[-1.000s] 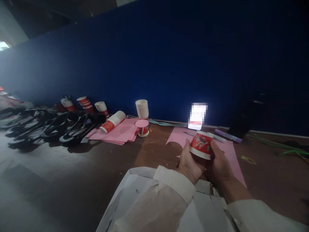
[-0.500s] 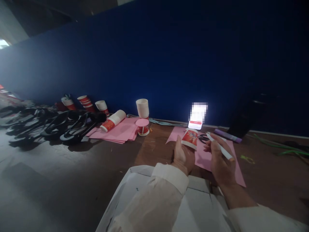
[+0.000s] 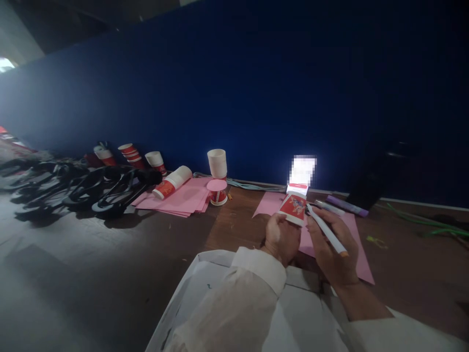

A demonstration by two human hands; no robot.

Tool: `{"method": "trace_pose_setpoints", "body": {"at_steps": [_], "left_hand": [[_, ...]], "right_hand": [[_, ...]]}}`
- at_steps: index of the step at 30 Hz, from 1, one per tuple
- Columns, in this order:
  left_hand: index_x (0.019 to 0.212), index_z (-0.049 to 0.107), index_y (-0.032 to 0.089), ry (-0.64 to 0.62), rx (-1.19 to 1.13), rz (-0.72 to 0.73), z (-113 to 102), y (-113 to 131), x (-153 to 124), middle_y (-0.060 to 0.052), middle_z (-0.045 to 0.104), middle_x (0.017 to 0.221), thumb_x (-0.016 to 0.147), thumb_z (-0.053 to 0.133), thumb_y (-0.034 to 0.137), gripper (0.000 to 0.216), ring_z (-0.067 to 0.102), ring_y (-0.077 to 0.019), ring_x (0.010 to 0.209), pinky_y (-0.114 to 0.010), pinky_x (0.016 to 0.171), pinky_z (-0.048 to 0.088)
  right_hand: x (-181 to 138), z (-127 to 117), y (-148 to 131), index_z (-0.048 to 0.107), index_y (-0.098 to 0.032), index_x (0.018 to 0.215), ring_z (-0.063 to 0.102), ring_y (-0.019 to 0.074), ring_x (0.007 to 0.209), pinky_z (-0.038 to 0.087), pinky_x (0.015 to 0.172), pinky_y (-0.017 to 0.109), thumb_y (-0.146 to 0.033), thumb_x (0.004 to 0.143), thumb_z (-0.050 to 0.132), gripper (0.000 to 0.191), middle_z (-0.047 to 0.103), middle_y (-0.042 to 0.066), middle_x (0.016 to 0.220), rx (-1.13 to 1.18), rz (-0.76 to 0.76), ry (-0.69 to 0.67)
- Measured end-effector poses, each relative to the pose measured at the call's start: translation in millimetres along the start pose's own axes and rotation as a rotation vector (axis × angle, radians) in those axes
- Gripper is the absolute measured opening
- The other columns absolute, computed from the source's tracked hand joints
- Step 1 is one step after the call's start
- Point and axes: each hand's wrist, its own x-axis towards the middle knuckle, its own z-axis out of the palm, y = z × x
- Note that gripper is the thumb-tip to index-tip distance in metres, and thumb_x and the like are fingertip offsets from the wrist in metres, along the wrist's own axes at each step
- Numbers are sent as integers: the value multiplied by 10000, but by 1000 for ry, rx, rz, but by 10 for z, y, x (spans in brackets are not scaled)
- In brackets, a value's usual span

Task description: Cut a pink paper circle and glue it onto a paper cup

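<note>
My left hand holds a red and white paper cup, tilted, with its printed side facing me. Between the fingers of my right hand is a white marker pen with an orange end toward me. Its tip points at the cup's right side; whether it touches, I cannot tell. Beneath both hands lies a pink paper sheet. Behind the cup a phone with a bright screen leans against the blue wall.
A purple marker lies right of the phone. To the left are a cup with a pink disc on top, stacked pink sheets, several more cups and black headset-like straps. Green cables run at right.
My left hand has tilted and raised the cup slightly to the right. My right hand has brought the marker's tip left, up close to the cup.
</note>
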Motion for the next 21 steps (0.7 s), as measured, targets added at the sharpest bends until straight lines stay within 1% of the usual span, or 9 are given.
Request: {"method": "trace_pose_setpoints", "body": {"at_steps": [3,5,6,8,10,14,16,19,21], "left_hand": [[843,682,161,89,-25,-36,62,29,-40,-84,698,811,710,526,188,208,686,-208,825,-310,835,532],[761,651,157,144,-39,-67,71,36,-49,-57,643,720,714,517,158,143,622,-151,661,-252,715,513],[745,642,156,153,-42,-76,66,35,-48,-50,631,714,719,517,149,128,594,-133,621,-231,669,495],[756,643,153,151,-38,-67,50,25,-39,-51,634,744,727,528,143,120,572,-118,606,-208,624,468],[776,652,151,134,-29,-50,37,13,-29,-54,639,767,735,530,143,129,573,-121,621,-211,633,465],[776,652,146,128,-1,-58,21,-8,-13,-58,638,764,765,534,151,118,586,-142,655,-252,716,479],[784,651,149,146,29,-56,1,-26,2,-60,652,788,775,583,170,71,600,-153,678,-272,753,482],[789,652,150,165,54,-7,-46,-67,40,-56,659,799,769,647,175,33,621,-158,721,-278,791,481],[789,651,148,186,66,39,-74,-97,68,-49,653,794,780,654,167,21,610,-145,713,-264,775,472]], "right_hand": [[-14,12,13,715,-215,1108,729,253,980,586,908,409,-348,926,681,228,757,91,1086,-2,-58,5],[-26,22,14,718,-209,1083,740,246,923,601,877,405,-342,927,681,208,759,91,1045,3,-76,3],[-30,27,13,719,-211,1074,742,245,907,605,865,405,-342,926,682,201,759,89,1031,1,-84,2],[-33,33,12,719,-224,1067,740,242,899,608,856,404,-338,927,681,184,760,81,1019,-13,-109,1],[-28,36,14,713,-232,1071,737,238,907,606,864,402,-318,933,671,167,764,75,1020,-24,-145,2],[-18,34,15,702,-241,1077,734,235,937,595,899,408,-297,955,633,151,764,71,1036,-27,-181,-18],[-19,33,11,702,-243,1079,733,244,954,595,902,416,-308,959,619,160,763,75,1053,-25,-168,-28],[-27,37,14,704,-235,1094,738,254,950,601,893,426,-325,954,618,188,758,85,1064,8,-108,-39],[-34,45,33,706,-231,1089,741,260,952,599,906,440,-339,950,621,195,757,89,1056,34,-62,-58]]}}
